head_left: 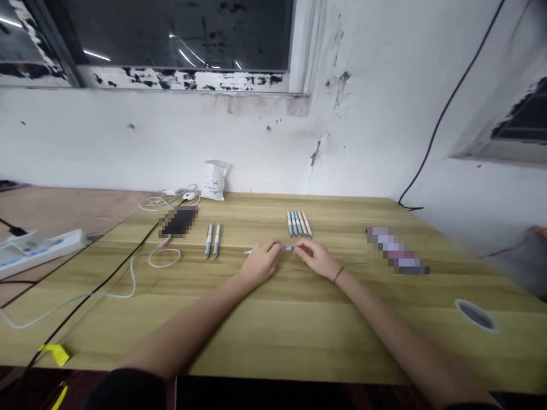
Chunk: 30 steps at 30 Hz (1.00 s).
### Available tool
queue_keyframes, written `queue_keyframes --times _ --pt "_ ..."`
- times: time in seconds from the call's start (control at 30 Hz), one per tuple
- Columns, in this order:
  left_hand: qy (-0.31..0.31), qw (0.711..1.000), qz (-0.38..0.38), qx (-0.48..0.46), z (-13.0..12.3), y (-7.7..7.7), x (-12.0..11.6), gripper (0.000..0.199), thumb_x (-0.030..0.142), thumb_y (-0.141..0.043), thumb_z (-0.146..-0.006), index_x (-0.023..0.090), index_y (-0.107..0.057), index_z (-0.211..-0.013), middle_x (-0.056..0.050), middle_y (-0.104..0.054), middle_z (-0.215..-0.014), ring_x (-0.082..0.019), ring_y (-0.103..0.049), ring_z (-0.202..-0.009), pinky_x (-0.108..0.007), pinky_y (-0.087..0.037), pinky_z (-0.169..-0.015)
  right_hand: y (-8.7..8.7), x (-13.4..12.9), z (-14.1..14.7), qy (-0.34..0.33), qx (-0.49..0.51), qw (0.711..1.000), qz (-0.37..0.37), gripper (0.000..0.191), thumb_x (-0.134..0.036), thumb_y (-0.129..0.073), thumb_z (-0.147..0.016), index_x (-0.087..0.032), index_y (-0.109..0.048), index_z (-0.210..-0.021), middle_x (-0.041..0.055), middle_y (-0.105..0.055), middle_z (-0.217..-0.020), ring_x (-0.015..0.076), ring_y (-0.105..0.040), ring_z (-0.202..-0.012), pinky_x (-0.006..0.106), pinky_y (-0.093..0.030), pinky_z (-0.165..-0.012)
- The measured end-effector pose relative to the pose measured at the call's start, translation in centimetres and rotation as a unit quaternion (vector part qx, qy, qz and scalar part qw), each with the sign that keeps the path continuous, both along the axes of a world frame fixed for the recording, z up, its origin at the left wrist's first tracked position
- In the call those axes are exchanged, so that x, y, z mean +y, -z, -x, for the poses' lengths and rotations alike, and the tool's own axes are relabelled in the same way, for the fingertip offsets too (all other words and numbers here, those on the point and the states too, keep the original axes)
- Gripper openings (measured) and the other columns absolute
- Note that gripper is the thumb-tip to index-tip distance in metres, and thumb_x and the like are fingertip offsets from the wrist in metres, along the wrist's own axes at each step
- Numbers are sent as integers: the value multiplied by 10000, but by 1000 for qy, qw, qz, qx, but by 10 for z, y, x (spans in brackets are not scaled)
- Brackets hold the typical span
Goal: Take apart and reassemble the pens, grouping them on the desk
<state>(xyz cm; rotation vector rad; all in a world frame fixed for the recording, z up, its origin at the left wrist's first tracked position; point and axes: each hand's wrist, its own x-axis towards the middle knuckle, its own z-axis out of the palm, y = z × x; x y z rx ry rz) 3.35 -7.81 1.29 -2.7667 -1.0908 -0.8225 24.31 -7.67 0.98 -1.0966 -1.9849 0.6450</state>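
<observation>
A pen (289, 248) with a light blue end lies level between my two hands, low over the wooden table. My left hand (261, 264) is closed round its middle and covers most of the barrel; the other end pokes out to the left of the fingers. My right hand (317, 258), with a thin dark red band at the wrist, pinches at the blue end with thumb and fingertips. Just beyond the hands, several pens (298, 224) lie side by side, some blue-green and some cream. Left of my left hand lie two pens (212, 241), parallel to each other.
A blurred-out dark device (178, 221) with a white cable lies on the left of the table (299, 336). Behind it stands a white packet (214, 180). A blurred-out long item (398, 251) and a round grommet (476, 315) are on the right. A power strip (43, 252) sits far left.
</observation>
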Motion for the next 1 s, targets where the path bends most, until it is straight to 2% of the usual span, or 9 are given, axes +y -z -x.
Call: queue_keyframes --times 0.1,0.17,0.23,0.37,0.53,0.67,0.83,0.93,1.0 --pt "0 1000 3 -2 0 0 0 301 120 -375 -875 203 -490 -1140 -75 -541 -1100 -191 -501 -1022 -320 -413 -838 -3 -2 -1 5 -42 999 -11 275 -394 -471 -855 -194 -590 -708 5 -571 -643 136 -502 -579 267 -425 -566" --pt "-3 1000 4 -1 0 0 -1 291 127 -374 -878 202 -495 -1132 -76 -541 -1099 -193 -499 -1026 -320 -413 -837 -4 -3 -1 5 -26 1000 -16 189 -375 -532 -818 -197 -593 -843 13 -598 -765 132 -515 -606 268 -436 -585" --pt "-3 1000 2 4 0 0 -1 287 126 -373 -879 198 -498 -1127 -78 -541 -1104 -196 -501 -1022 -322 -415 -822 -6 -2 0 6 -13 999 -29 196 -350 -541 -814 -200 -573 -935 23 -595 -837 134 -523 -637 275 -445 -612" --pt "5 1000 -5 7 0 0 -1 296 116 -387 -871 200 -497 -1132 -75 -545 -1099 -201 -502 -1018 -327 -417 -805 -7 -2 0 -13 -57 997 -55 266 -332 -425 -886 -189 -581 -726 33 -570 -732 162 -529 -708 305 -437 -691" --pt "1 1000 1 9 -1 -1 -1 295 126 -389 -870 203 -506 -1129 -81 -540 -1107 -198 -503 -1015 -324 -417 -814 -8 -3 2 4 -39 997 -61 175 -343 -532 -824 -205 -572 -924 35 -587 -865 149 -527 -672 289 -447 -644" --pt "9 1000 -2 10 -1 -1 -2 299 128 -388 -875 214 -507 -1135 -76 -550 -1089 -196 -502 -1017 -322 -408 -816 -9 -3 2 -16 -65 996 -64 293 -334 -411 -893 -191 -571 -695 35 -570 -716 168 -530 -703 308 -435 -689" --pt "12 1000 -7 0 -1 0 -1 263 150 -395 -890 216 -505 -1119 -62 -554 -1088 -197 -506 -1001 -317 -403 -786 -7 -4 3 8 -58 996 -73 161 -346 -516 -836 -203 -576 -880 31 -581 -807 149 -511 -651 279 -421 -612" --pt "17 1000 -9 10 -1 1 0 263 144 -389 -891 219 -505 -1115 -59 -556 -1081 -198 -503 -999 -321 -395 -807 -6 -4 2 18 -99 992 -72 285 -345 -401 -900 -200 -568 -720 8 -535 -637 146 -482 -595 268 -385 -570" --pt "18 1000 -8 15 -1 1 0 269 139 -385 -891 218 -505 -1118 -61 -555 -1088 -197 -500 -1005 -320 -391 -820 -6 -4 1 24 -115 991 -64 305 -375 -402 -901 -202 -577 -721 4 -536 -619 144 -479 -574 263 -377 -547"
